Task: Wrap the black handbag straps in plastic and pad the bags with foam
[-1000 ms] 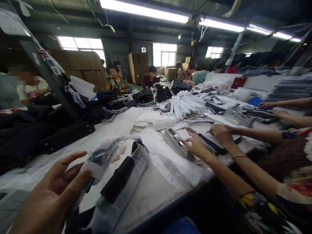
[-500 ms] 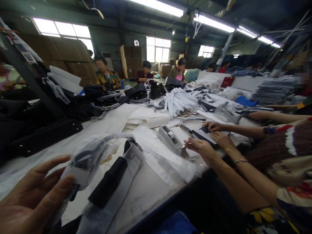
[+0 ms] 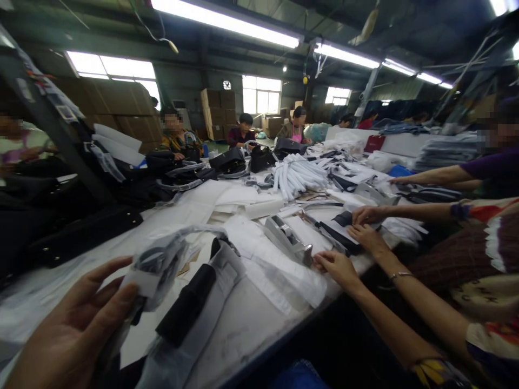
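Note:
At the lower left, my left hand (image 3: 93, 308) pinches a black bag handle (image 3: 156, 262) wrapped in clear plastic, with a small white piece between thumb and fingers. The handle arcs right to a black flap (image 3: 186, 305) and more plastic wrapping. My right hand (image 3: 336, 269) reaches in from the lower right, thumb and fingers pinched together at the front end of a grey tape dispenser (image 3: 286, 235). What lies between those fingertips is too small to make out. White sheets (image 3: 275, 265) lie on the table between my hands.
A co-worker's hands (image 3: 367, 229) work on a black strap piece close by on the right. Behind stand a heap of white tubes (image 3: 298, 175) and black bags (image 3: 229, 156). A slanted metal post (image 3: 60, 129) rises at left. Several people sit around the table.
My right hand's fingers, stretched out beside the dispenser before, are now pinched at its front end. The left hand keeps its hold on the wrapped handle. The view has shifted slightly.

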A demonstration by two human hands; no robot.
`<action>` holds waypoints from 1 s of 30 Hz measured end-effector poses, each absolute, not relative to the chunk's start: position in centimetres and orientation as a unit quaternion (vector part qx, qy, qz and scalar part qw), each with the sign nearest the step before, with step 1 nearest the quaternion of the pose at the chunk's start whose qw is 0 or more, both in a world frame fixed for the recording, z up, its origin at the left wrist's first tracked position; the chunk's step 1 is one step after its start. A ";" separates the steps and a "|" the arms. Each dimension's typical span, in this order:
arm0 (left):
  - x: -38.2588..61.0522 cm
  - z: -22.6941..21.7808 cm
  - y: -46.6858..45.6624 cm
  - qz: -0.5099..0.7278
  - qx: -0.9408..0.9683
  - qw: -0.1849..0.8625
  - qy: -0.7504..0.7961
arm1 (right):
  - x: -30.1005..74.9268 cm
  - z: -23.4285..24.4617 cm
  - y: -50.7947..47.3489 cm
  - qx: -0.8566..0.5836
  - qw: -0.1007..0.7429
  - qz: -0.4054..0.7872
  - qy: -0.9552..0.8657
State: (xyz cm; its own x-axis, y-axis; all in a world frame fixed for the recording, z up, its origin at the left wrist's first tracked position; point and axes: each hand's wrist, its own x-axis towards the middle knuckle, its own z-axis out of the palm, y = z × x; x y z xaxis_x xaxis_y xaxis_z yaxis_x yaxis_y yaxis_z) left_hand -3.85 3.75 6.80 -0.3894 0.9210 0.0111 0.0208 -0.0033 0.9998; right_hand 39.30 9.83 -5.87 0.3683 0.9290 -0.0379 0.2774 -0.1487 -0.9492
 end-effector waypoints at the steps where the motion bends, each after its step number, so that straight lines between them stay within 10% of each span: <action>1: -3.6 7.0 3.6 0.588 0.394 0.389 0.590 | 38.5 -5.1 9.4 -0.667 0.479 0.335 -0.462; 12: -2.0 6.8 2.3 0.591 0.494 0.331 0.545 | 17.4 6.9 4.7 -0.283 0.472 0.537 -0.639; 30: -1.5 7.8 0.6 0.600 0.492 0.366 0.514 | 14.7 7.1 7.6 -0.382 0.401 0.502 -0.665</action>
